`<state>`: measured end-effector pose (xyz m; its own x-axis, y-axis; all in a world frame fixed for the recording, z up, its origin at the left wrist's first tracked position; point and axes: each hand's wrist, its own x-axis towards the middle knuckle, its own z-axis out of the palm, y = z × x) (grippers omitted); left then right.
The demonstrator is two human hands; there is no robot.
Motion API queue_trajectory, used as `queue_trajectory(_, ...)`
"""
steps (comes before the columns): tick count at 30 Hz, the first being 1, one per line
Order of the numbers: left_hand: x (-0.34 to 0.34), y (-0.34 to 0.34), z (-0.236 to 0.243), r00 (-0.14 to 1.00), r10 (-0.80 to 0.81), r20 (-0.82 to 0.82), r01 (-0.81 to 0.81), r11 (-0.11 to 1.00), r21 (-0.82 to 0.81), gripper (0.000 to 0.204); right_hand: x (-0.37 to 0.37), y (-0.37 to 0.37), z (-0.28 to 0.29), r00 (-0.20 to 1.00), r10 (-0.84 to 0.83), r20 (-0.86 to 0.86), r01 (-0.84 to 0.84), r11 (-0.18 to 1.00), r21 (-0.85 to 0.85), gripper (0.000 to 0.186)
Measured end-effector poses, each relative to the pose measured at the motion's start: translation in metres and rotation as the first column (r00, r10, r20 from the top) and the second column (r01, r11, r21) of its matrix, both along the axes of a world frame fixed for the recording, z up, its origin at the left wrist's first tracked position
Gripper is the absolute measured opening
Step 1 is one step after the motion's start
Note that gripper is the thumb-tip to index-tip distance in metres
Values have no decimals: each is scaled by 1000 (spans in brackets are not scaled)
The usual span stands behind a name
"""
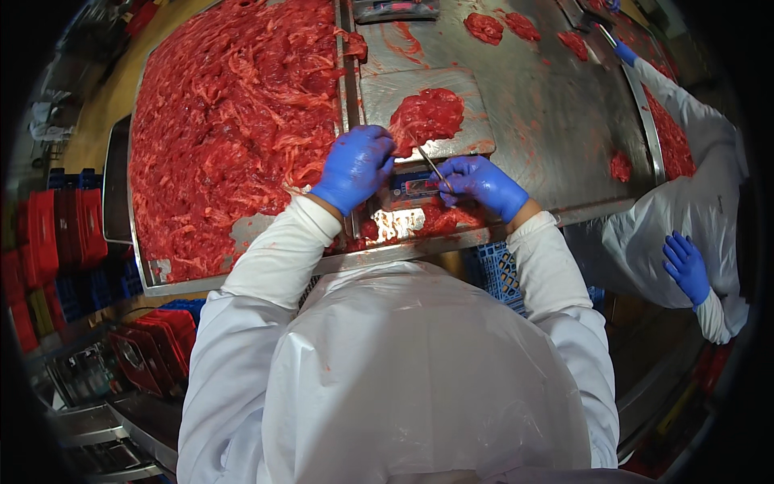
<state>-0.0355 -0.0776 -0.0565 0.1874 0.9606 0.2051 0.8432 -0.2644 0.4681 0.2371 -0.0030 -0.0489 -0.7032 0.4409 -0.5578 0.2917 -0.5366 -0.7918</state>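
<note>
A pile of raw red meat lies on the steel plate of a bench scale. My left hand, in a blue glove, is at the pile's left edge with its fingers closed on the meat there. In my blue-gloved right hand is a thin metal tool, its tip reaching to the meat's lower edge; its exact kind is hard to make out. Between my hands sits the scale's display. More meat scraps lie below it, along the table's near edge.
To the left is a large tray heaped with raw meat. Small meat portions rest on the steel table. A co-worker's gloved hand holds a tool at the far right; their other hand hangs lower. Red crates stand at left.
</note>
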Motion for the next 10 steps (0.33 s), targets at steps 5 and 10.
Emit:
queue_trajectory(5, -10, -5, -3, 1000, 30, -1, -30, 1000, -11, 22, 2, -9, 1, 998, 0, -60, -7, 994, -113, 24)
queue_trajectory(10, -4, -11, -1, 998, 5, -63, -8, 999, -37, 28, -42, 3, -10, 992, -57, -109, 51, 997, -60, 31)
